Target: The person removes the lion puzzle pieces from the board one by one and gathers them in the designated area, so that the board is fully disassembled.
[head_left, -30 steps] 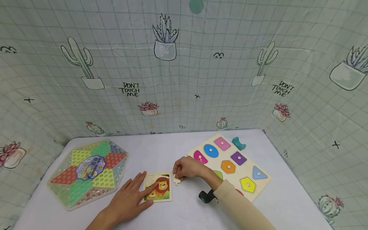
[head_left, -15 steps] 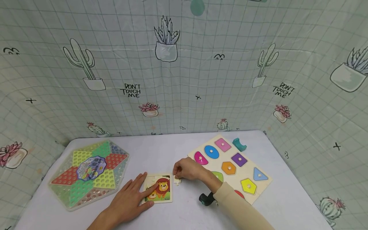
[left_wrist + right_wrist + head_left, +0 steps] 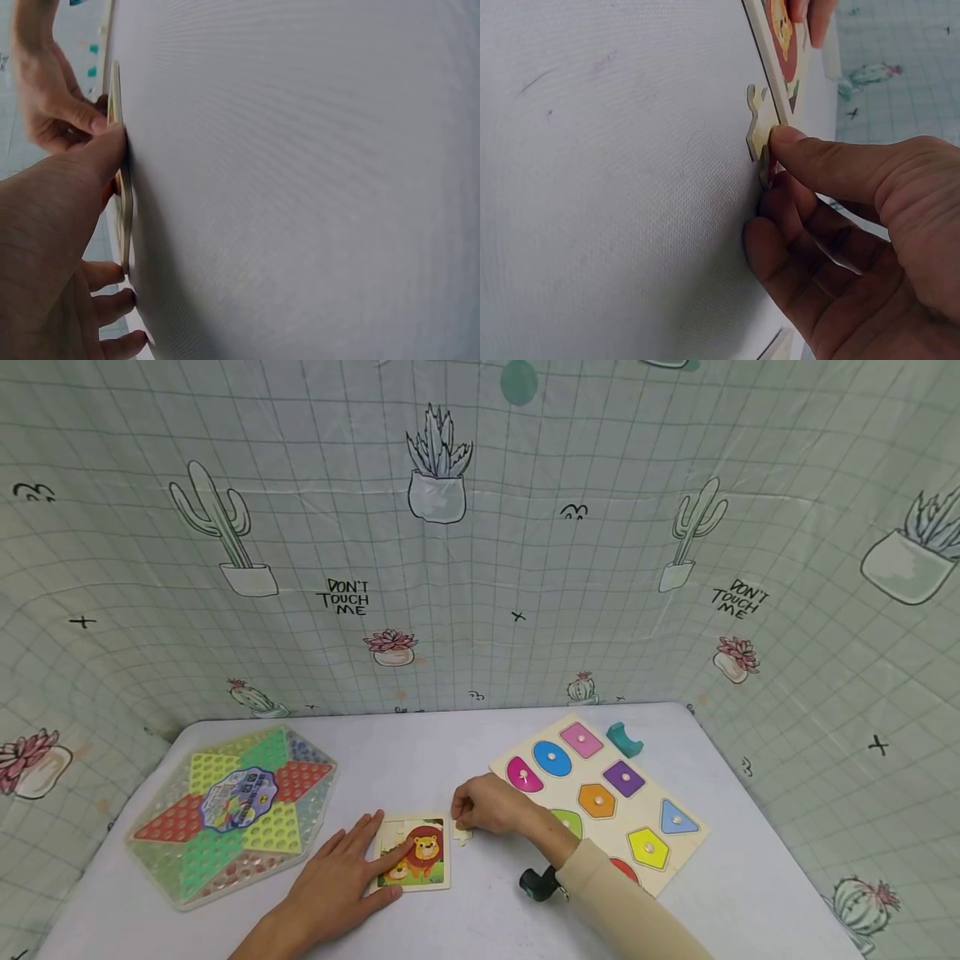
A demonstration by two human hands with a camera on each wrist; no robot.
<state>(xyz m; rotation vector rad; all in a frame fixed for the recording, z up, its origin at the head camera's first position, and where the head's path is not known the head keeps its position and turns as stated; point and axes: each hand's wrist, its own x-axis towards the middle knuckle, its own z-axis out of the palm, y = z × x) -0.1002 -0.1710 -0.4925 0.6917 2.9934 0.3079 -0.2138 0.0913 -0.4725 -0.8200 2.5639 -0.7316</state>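
A small square lion jigsaw puzzle point(image 3: 426, 853) in a pale wooden frame lies on the white table. My left hand point(image 3: 333, 878) rests at its left side, fingers spread, the index finger reaching over the picture and the thumb at the lower edge. Just right of the frame, my right hand point(image 3: 491, 803) pinches a pale jigsaw piece point(image 3: 462, 836) between thumb and curled fingers. In the right wrist view this piece point(image 3: 760, 129) lies low by the frame's edge, partly hidden by the thumb. The left wrist view sees the frame point(image 3: 125, 217) edge-on beside my left fingers.
A hexagonal Chinese checkers board point(image 3: 240, 802) lies at the left. On the right, a wooden shape-knob board point(image 3: 600, 827) extends under my right forearm. A teal curved block point(image 3: 624, 739) sits behind it, and a black cylindrical object point(image 3: 536, 883) is near the sleeve.
The head view has tilted slightly. My right hand stays beside the frame, and the piece's visible part beneath the fingers has shifted a little. My left hand keeps its place.
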